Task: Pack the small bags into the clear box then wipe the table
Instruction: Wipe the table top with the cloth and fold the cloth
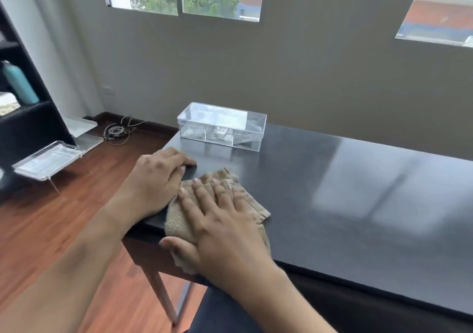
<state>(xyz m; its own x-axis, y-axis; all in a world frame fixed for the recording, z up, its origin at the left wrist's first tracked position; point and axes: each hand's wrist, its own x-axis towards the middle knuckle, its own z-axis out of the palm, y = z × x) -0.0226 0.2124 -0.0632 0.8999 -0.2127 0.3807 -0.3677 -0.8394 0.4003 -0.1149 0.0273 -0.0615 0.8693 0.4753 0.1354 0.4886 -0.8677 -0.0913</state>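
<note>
Table [332, 192] surface is dark and glossy, with window reflections on its right part. The right hand [220, 220] lies palm-down on a tan woven cloth [252, 203] at the near left corner of the table; its fingers are spread and straight, pressing the cloth flat, and the thumb reaches past the table edge where part of the cloth hangs over. The left hand [156, 179] rests just to the left of the right hand, on the left edge of the table, fingers relaxed and lightly bent, gripping nothing; its fingertips touch the tabletop beside the cloth.

Beyond both hands, near the far left corner of the table, stands the clear box [221, 126]. Its lid is shut. The box is apart from the hands and the cloth. Internal dividers split it into compartments; pale, transparent contents show in the middle compartment, but the small bags cannot be told apart through the glare.

To the left of the left hand, on the wooden floor [64, 230], sit clear acrylic trays [47, 160] and a coil of cable [117, 130]. A teal bottle [19, 82] stands on a dark shelf [28, 118] at the far left.
</note>
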